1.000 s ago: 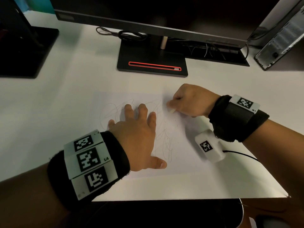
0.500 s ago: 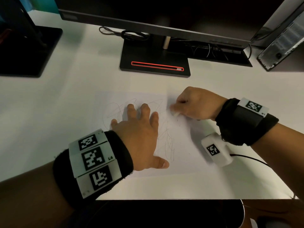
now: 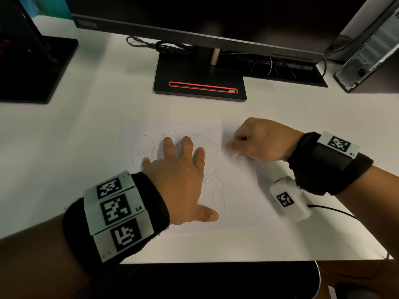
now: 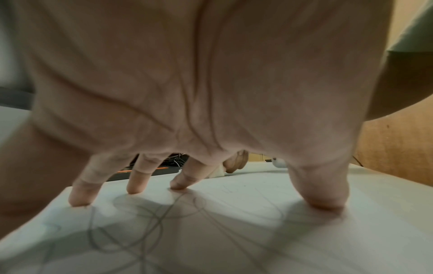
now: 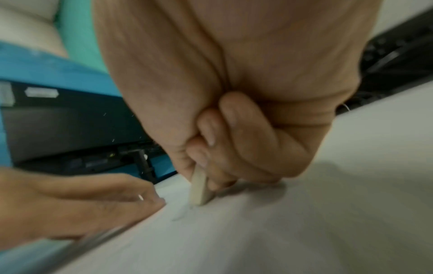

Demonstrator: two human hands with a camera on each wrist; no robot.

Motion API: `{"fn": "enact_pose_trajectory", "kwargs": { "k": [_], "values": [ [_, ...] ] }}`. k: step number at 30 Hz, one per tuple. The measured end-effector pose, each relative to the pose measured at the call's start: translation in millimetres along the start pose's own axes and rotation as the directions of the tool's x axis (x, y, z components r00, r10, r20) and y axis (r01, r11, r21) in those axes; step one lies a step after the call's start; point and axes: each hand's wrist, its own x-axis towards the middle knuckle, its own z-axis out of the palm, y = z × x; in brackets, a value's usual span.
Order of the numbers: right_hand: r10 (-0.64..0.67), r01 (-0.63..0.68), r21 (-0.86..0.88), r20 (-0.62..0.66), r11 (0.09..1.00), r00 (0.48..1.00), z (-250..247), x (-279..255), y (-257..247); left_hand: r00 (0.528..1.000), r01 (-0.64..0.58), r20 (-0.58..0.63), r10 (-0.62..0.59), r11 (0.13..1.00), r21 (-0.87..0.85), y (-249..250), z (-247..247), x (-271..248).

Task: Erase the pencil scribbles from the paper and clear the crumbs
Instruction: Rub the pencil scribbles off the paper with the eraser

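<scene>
A white sheet of paper [image 3: 244, 186] lies on the desk, covered with loose pencil scribbles [image 3: 212, 182]. My left hand [image 3: 179, 175] is spread flat on the sheet, its fingertips [image 4: 133, 187] and thumb pressing down on the scribbles [image 4: 150, 222]. My right hand [image 3: 257, 139] pinches a small pale eraser [image 3: 234, 155] by the paper's upper right part. In the right wrist view the eraser [image 5: 199, 187] stands on edge, its lower end touching the paper between thumb and curled fingers. A few dark specks lie on the paper right of the scribbles.
A black monitor stand [image 3: 200, 80] with a red-outlined slot sits just beyond the paper, cables [image 3: 164, 46] behind it. Another dark stand [image 3: 32, 67] is at far left, a computer case [image 3: 371, 50] at far right. The desk's front edge [image 3: 237, 261] runs below my wrists.
My right hand has slid the eraser a little to the right and toward me across the paper. The left hand has stayed pressed in place.
</scene>
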Motion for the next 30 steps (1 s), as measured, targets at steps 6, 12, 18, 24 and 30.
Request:
{"fn": "enact_pose_trajectory", "kwargs": {
  "k": [6, 12, 18, 24, 30],
  "values": [
    [0.004, -0.005, -0.017, -0.047, 1.000, 0.999, -4.3, 0.1, 2.3, 1.000, -0.003, -0.004, 0.003, 1.000, 0.014, -0.8, 0.4, -1.3],
    [0.064, -0.062, 0.018, -0.070, 0.998, 0.995, -11.1, -1.3, 4.3, 1.000, -0.016, 0.009, 0.016, 1.000, -0.007, -1.7, -7.4, -3.6],
    [0.070, -0.070, 0.005, -0.039, 0.998, 0.997, -7.0, -3.0, 1.6, 0.998, -0.067, -0.018, 0.066, 0.998, -0.009, -16.6, -35.5, 9.6],
    [0.004, -0.004, -0.004, -0.014, 1.000, 1.000, -2.8, -2.1, 3.8, 0.997, -0.078, -0.018, 0.077, 0.996, -0.048, -22.6, -37.1, 26.1],
    [0.053, -0.053, 0.001, -0.057, 0.999, 0.997, -15.1, 8.3, 13.6, 0.998, -0.061, 0.013, 0.061, 0.998, -0.030, -22.5, -37.5, 31.0]
  ]
}}
